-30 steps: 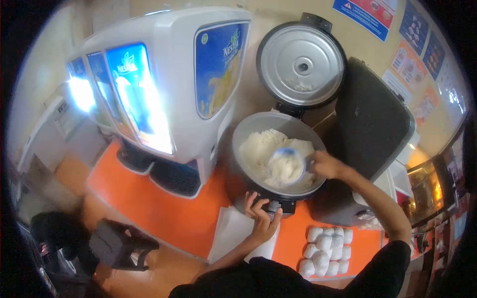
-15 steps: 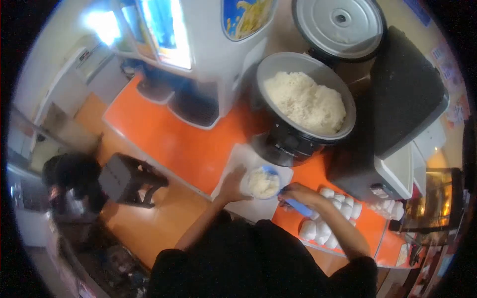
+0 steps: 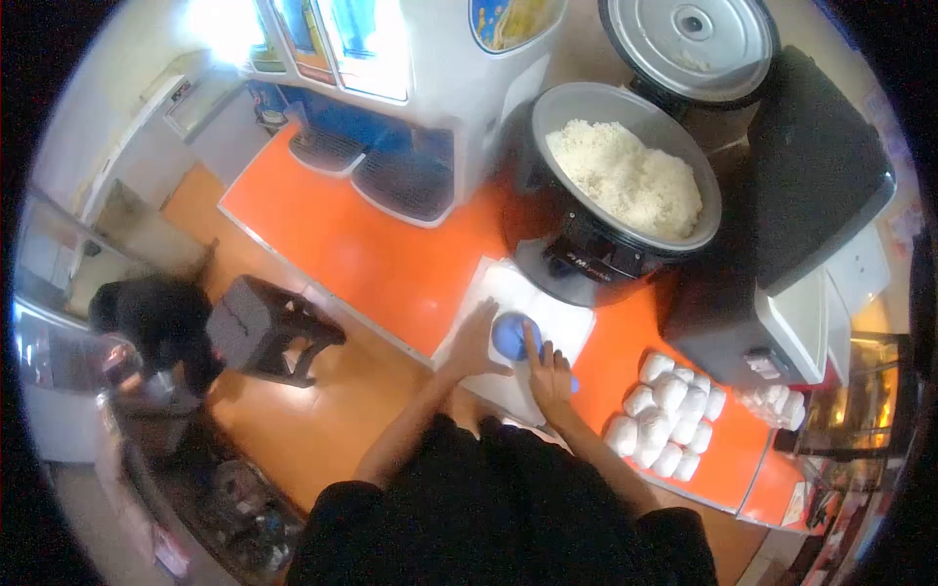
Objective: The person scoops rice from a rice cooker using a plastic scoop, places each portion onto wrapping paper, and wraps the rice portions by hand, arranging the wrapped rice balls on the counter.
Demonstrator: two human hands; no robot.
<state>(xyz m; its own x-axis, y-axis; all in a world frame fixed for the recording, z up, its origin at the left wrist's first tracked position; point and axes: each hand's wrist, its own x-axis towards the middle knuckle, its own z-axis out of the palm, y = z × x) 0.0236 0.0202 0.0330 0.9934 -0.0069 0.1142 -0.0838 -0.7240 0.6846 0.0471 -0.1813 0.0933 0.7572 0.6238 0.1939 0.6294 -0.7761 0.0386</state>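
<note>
A small blue bowl (image 3: 508,337) sits upside down on white paper (image 3: 493,283) on the orange counter. My left hand (image 3: 477,344) is beside the bowl's left side, its thumb and fingers apart, holding nothing. Over the bowl's right side is my right hand (image 3: 550,379), its index finger stretched onto the bowl's base. A blue rice paddle (image 3: 575,384) shows partly from under that hand, which appears to keep hold of it; most of the paddle is hidden. Whatever lies under the bowl is out of sight.
Behind the paper stands a large black rice cooker (image 3: 586,259) full of cooked rice (image 3: 625,181). White wrapped bundles (image 3: 669,415) lie at right, near a dark box-like appliance (image 3: 723,322). A drink dispenser (image 3: 430,59) stands at back left; a black stool (image 3: 259,327) is on the floor.
The bowl, upright with rice in it before, is now upside down on the paper. My right hand has moved left onto the bowl with the paddle. My left hand has let go of the bowl.
</note>
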